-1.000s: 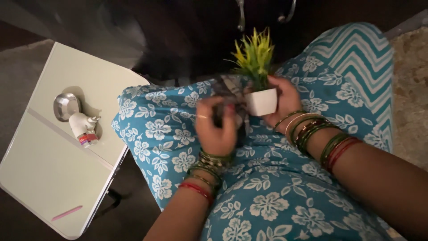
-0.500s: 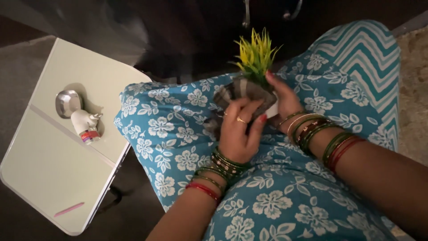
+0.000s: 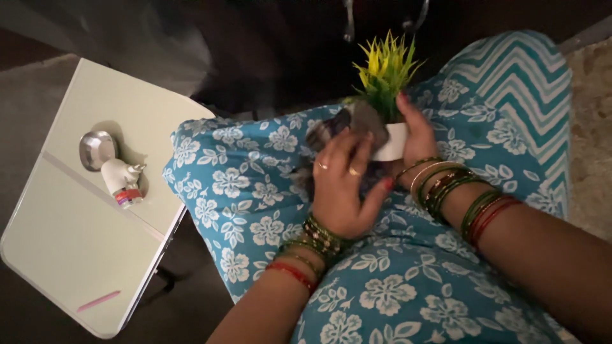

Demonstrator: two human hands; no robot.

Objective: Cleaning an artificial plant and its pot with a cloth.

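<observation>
The person sits with a blue flowered dress [image 3: 382,280] over the lap, and a small folding table [image 3: 76,255] stands off to the left side. On that table sit a shiny metal bowl [image 3: 95,148], a little white bottle [image 3: 121,181] and a thin pink stick [image 3: 97,301].

Over the lap, the right hand [image 3: 417,134] is wrapped around a small white pot [image 3: 392,141] with a yellow-green plastic plant [image 3: 386,73] in it, keeping it upright. The left hand [image 3: 344,185] presses a dark checked cloth [image 3: 347,124] against the side of the pot, with the fingers closed over the cloth.

This looks like the wiping step, with the pot's left side being rubbed. A good next move would need the right hand to turn the pot a little, so the cloth can reach a new side without bending the leaves.
</observation>
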